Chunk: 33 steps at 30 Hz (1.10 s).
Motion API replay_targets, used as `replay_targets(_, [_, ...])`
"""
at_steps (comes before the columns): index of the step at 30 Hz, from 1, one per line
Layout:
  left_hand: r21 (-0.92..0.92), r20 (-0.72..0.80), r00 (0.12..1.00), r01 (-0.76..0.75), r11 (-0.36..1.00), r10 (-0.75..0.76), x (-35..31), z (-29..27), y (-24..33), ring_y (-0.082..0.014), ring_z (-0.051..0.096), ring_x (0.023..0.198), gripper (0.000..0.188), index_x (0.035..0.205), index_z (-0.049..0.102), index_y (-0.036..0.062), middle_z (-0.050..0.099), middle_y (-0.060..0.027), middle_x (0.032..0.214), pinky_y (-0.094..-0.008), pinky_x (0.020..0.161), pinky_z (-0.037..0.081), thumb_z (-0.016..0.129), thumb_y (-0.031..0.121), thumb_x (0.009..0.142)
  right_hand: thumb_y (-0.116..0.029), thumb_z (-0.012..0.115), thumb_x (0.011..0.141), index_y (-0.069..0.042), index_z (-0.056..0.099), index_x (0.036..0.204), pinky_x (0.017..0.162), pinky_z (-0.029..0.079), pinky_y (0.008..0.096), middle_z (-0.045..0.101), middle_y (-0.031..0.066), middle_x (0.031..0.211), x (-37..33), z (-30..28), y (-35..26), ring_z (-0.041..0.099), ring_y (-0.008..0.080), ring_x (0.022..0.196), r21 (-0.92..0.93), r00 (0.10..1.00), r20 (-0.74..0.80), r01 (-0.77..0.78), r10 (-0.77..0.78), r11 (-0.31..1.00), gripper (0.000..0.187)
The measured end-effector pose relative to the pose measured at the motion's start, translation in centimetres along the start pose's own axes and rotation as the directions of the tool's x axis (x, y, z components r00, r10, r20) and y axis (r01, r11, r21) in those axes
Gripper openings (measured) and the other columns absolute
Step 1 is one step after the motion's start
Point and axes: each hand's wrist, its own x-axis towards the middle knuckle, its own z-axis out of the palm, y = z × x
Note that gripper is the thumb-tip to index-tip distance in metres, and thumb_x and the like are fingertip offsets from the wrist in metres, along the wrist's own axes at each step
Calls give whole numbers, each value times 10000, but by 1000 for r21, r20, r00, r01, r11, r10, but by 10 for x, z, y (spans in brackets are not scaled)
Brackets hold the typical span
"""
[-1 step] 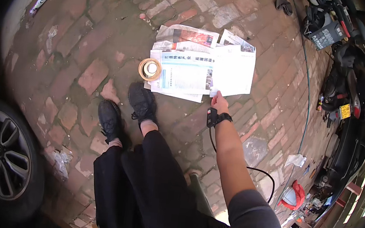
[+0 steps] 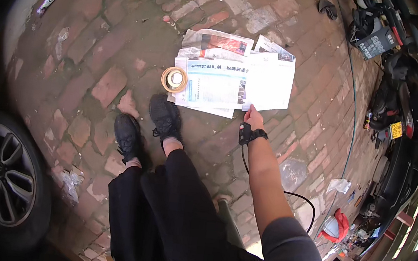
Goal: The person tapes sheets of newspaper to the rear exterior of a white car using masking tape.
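Note:
Several overlapping newspaper sheets (image 2: 219,83) lie on the brick ground ahead of my feet, with a whiter sheet of paper (image 2: 278,81) on their right side. My right hand (image 2: 254,118) reaches to the near edge of this paper, its fingers pinched together at the corner. The fingertips are small in view, and part of the grip is hidden. On the left edge of the newspapers rests a roll of tan tape (image 2: 164,79), lying flat with a pale core ring inside. My left hand is out of view.
My black shoes (image 2: 165,118) stand just short of the newspapers. A car wheel (image 2: 3,175) is at the left. Motorbikes (image 2: 399,110), a cable (image 2: 352,89) and a red bag (image 2: 340,225) are at the right. A tube (image 2: 48,1) lies at far left.

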Motion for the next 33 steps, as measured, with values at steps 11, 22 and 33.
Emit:
replay_targets(11, [209,-26,999,-40,977,47,-29,9,-6,-287,653,1084,270,1002,761,57,674,-252,1258,-423,750,407,574,247,961,-130,545,1039,1,589,1091,882,590,330,668,124,1059,-164,10,-218,672,226,957,423,841,364,233,-400,875,148])
replay_targets(22, [239,-309,948,7,971,70,-17,47,43,-363,562,833,273,1029,730,56,562,-162,929,-435,726,472,642,34,772,25,519,996,171,515,1177,946,603,349,616,254,1183,-431,-137,-410,633,340,1136,533,346,807,-75,-479,843,233])
replay_targets(33, [-4,-480,877,-1,1000,-1,97,63,144,-506,325,1389,1140,1543,277,56,301,-325,1448,-522,1134,363,940,224,631,-38,482,1038,156,460,1303,963,617,340,528,270,1306,-665,-304,-401,620,325,1172,362,-239,886,-177,-397,915,330])
